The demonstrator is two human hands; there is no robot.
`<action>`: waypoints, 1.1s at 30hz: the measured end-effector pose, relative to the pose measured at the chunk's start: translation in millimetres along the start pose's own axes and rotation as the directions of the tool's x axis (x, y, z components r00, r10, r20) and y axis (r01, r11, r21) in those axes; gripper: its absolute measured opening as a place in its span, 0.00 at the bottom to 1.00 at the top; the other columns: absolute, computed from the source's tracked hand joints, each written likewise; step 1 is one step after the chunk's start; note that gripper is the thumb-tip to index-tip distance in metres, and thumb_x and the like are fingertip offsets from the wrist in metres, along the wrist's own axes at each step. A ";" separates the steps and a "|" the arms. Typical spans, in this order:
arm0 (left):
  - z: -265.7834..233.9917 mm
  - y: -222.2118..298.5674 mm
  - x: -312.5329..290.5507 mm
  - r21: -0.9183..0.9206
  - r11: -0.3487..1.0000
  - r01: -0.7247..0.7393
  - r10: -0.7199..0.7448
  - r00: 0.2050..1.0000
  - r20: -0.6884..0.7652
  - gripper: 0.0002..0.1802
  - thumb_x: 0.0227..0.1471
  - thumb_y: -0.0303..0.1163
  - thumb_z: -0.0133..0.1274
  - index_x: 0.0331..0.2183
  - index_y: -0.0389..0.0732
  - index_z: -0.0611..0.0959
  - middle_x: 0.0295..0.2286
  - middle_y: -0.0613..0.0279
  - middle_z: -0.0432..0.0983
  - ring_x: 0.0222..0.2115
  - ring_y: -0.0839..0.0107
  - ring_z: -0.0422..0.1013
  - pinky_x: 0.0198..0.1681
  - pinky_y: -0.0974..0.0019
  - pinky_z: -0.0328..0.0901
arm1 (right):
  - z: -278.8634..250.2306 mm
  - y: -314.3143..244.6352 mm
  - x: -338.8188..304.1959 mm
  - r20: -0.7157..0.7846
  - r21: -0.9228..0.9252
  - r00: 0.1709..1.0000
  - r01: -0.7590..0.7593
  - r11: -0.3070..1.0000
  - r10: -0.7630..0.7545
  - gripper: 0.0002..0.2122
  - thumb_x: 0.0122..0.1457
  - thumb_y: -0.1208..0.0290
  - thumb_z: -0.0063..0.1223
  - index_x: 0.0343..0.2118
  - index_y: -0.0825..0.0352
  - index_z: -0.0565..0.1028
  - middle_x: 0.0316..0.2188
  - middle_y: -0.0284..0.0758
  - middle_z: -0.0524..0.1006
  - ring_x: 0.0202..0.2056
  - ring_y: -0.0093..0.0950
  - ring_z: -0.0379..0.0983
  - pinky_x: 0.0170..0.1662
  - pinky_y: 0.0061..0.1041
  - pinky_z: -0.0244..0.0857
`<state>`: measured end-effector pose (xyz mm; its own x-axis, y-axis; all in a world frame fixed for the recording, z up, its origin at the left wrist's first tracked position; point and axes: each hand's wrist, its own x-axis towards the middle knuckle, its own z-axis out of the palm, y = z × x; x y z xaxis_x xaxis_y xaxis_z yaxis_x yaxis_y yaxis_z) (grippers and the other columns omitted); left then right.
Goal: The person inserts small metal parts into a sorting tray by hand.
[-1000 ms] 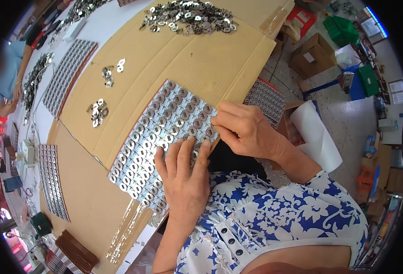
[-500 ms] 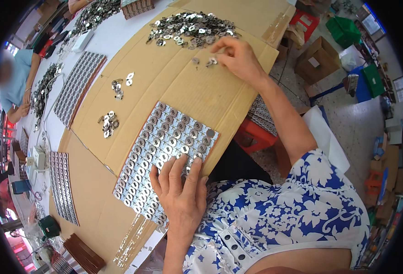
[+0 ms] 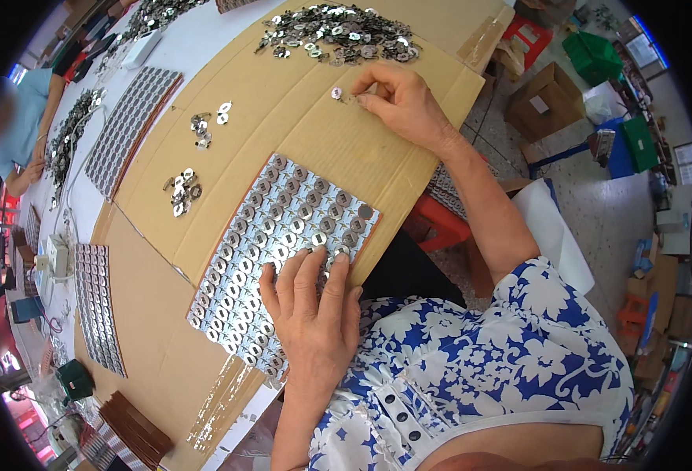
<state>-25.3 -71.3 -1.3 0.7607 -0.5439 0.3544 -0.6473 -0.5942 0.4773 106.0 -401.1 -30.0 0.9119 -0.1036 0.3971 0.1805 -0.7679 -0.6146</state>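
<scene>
My left hand [image 3: 311,314] lies with fingers spread over a rectangular board [image 3: 232,235] on the cardboard. Rows of small round silver metal pieces with slotted centres cover the board. One disc [image 3: 365,212] at its far right corner looks darker. Beyond the board, my right hand [image 3: 397,98] is closed in a pinch between thumb and index finger. A small metal piece [image 3: 352,100] shows at the fingertips, mostly hidden. Just left of them, a single round metal piece [image 3: 336,93] lies on the cardboard. A large heap of such pieces [image 3: 338,33] spreads behind the right hand.
Two small clusters of metal pieces [image 3: 182,193] [image 3: 202,129] lie left of the board. Further left are two more filled boards [image 3: 134,129] [image 3: 99,310]. A stack of brown boards [image 3: 134,430] sits at lower left. Across the table sits another person [image 3: 28,122].
My right hand's fingers have drawn together over the loose pieces, leaving one in the open beside them. My left hand stays on the board. The whole view has shifted slightly.
</scene>
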 end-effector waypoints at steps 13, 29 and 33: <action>4.8 -5.7 -2.8 -0.014 1.000 -0.017 0.017 1.000 -0.009 0.26 0.54 0.29 0.72 0.55 0.42 0.89 0.56 0.49 0.80 0.60 0.45 0.74 0.71 0.32 0.58 | 23.5 0.4 38.5 0.100 -0.146 0.991 0.098 0.984 -0.084 0.11 0.64 0.68 0.66 0.45 0.70 0.85 0.37 0.40 0.87 0.38 0.36 0.88 0.44 0.38 0.80; 11.3 -6.0 -4.0 0.149 0.988 -0.030 0.003 0.984 0.178 0.42 0.57 0.36 0.70 0.71 0.47 0.77 0.71 0.60 0.71 0.73 0.49 0.63 0.76 0.26 0.46 | -6.8 -93.8 -110.0 0.298 0.363 0.947 -0.233 0.902 0.124 0.08 0.66 0.83 0.68 0.47 0.70 0.85 0.31 0.25 0.83 0.30 0.10 0.74 0.34 0.15 0.68; 13.8 -7.7 -4.8 0.153 0.988 0.002 -0.030 0.983 0.182 0.38 0.61 0.30 0.67 0.71 0.50 0.77 0.71 0.61 0.72 0.74 0.50 0.62 0.78 0.32 0.44 | 0.9 -92.6 -113.5 0.255 0.344 0.958 -0.213 0.915 0.127 0.06 0.67 0.82 0.68 0.46 0.70 0.85 0.31 0.25 0.83 0.30 0.09 0.72 0.34 0.13 0.67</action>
<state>-24.6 -72.3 -17.8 0.7582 -0.6244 0.1878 -0.6457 -0.6792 0.3489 -13.8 -317.7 -18.8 0.9911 -0.0356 0.1282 0.0973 -0.4630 -0.8810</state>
